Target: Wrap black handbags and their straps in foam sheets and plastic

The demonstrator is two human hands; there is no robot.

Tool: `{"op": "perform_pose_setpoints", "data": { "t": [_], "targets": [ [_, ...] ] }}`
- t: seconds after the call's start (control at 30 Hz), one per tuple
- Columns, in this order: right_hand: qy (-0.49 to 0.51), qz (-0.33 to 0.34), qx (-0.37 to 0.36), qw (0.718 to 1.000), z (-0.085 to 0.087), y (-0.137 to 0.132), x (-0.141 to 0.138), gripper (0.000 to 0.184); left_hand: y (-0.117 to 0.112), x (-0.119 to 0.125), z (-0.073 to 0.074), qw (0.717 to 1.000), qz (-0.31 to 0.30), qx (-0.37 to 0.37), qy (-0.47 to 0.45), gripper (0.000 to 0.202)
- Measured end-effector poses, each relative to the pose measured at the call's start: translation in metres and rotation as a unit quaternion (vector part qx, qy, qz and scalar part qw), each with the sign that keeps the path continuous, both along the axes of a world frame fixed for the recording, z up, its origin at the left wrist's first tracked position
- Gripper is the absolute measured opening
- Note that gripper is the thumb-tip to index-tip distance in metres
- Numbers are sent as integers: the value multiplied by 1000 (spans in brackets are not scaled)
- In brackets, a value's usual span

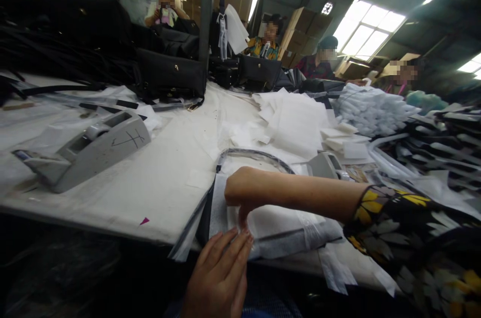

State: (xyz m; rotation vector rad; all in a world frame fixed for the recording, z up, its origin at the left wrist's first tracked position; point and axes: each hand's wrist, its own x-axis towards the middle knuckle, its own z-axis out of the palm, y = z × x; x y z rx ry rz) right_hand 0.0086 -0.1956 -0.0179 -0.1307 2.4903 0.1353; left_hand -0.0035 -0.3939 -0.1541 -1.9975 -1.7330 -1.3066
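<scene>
A black bag wrapped in white tissue paper (278, 230) lies at the near edge of the white table (169, 178), its strap arching behind it. My left hand (220, 275) lies with fingers stretched flat against the front edge of the wrapping. My right hand (240, 193) reaches in from the right in a flowered sleeve, wrist bent down, fingertips pressed onto the paper just above my left fingers. Neither hand lifts anything.
A grey tape dispenser (90, 150) stands at the left, a second one (325, 165) behind my right arm. Loose white tissue sheets (296, 122) pile mid-table. Black bags (169, 75) and straps line the back. Several people sit at the far side.
</scene>
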Motion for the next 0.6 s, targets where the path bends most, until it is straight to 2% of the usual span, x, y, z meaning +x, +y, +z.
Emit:
{"op": "perform_pose_setpoints", "data": {
  "t": [0.1, 0.2, 0.27, 0.33, 0.43, 0.5, 0.6],
  "targets": [
    [33, -12, 2, 999, -7, 16, 1, 56, 0, -2, 5, 1000, 0, 0, 17, 40],
    [22, -54, -35, 998, -14, 34, -1, 60, 0, -4, 9, 999, 4, -12, 41, 39],
    [11, -111, -76, 991, -21, 47, -3, 58, -1, -6, 10, 999, 7, -10, 51, 39],
    [-15, -184, -144, 972, -32, 59, -5, 57, -2, -7, 9, 998, 7, -12, 67, 39],
    [-35, -277, -252, 927, -49, 76, -6, 50, -2, -8, 5, 995, 6, -17, 93, 42],
    [-18, -312, -282, 907, -55, 85, -4, 41, -2, -9, 2, 994, 11, -17, 104, 43],
    [31, -345, -275, 897, -52, 90, 5, 34, -3, -11, -1, 992, 16, -16, 122, 44]
  ]
}}
